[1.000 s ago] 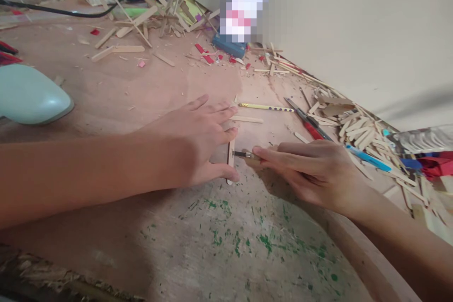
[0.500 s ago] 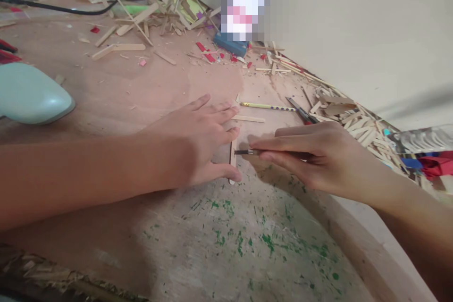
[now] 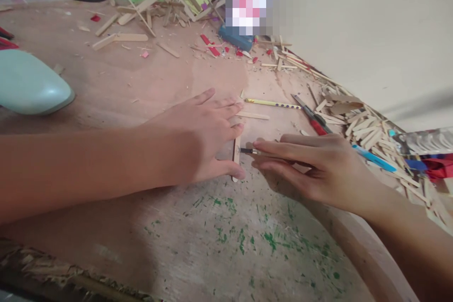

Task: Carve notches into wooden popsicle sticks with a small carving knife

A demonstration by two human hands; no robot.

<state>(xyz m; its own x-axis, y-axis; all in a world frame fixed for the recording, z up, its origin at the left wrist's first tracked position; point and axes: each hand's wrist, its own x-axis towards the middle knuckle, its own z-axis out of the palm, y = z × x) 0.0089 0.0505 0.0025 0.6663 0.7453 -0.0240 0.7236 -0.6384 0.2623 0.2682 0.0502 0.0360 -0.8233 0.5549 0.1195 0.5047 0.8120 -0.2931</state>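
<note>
On the green-flecked worktop (image 3: 198,250) we see the left hand (image 3: 203,139), fingers spread, and the right hand (image 3: 313,163), fingers drawn into a pinch. Under the left thumb and index finger lies a flat, pale wooden stick (image 3: 236,158), rounded at its near end, darkly marked midway; its far end is covered. Of the slim tool (image 3: 247,150) the right fingers pinch, we see a dark tip at the stick; the handle is mostly hidden.

Beyond the right hand (image 3: 334,172), a red-handled tool (image 3: 317,124) and piled sticks (image 3: 368,128) block passage; nearer than it, tabletop (image 3: 212,250) lies open.
</note>
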